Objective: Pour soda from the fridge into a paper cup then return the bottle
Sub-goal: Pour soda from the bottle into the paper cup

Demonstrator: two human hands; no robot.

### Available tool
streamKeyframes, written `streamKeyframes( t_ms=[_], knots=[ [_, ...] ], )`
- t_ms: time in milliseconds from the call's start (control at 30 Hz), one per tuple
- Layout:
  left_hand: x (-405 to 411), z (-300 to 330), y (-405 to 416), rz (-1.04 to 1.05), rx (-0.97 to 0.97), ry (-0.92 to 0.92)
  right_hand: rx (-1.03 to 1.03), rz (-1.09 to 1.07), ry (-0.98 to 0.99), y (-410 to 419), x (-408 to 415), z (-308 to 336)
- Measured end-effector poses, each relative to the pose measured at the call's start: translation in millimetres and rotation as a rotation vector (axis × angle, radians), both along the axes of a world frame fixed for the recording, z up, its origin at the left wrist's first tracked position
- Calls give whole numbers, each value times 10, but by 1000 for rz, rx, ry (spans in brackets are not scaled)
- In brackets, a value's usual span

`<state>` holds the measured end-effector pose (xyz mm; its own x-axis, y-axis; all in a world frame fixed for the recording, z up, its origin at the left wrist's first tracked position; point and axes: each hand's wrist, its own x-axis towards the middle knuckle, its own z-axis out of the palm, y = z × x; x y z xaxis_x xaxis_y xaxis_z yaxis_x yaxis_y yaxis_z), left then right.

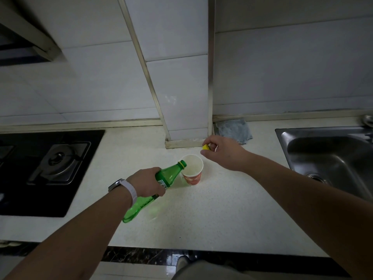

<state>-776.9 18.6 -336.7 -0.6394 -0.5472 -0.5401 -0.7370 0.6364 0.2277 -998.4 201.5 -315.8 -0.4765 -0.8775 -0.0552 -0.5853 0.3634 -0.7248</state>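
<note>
The left hand (146,183) grips the green bottle (155,188) round its middle, tilted with its mouth over the rim of the cup (191,171) on the counter (222,209). Just right of the cup, the right hand (220,151) pinches the yellow cap (205,147).

A black gas hob (46,170) is set into the pale countertop (212,215) at the left. At the right sits a steel sink (331,156). A grey-blue cloth (235,130) lies crumpled against the white tiled wall (177,77).
</note>
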Motion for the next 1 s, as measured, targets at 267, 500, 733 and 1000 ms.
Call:
streamKeyframes(
  t_ms=[267, 500, 733, 1000],
  knots=[
    [23, 46, -8, 1, -15, -1, -2, 8, -16, -13, 24, -6],
    [-31, 98, -8, -1, -22, 21, 3, 16, -23, -39, 40, -31],
    [-39, 139, -18, 3, -14, 15, -1, 18, -1, -11, 14, -61],
    [-46, 151, -9, 2, -27, 18, -14, 17, 3, 19, 23, -63]
  ],
)
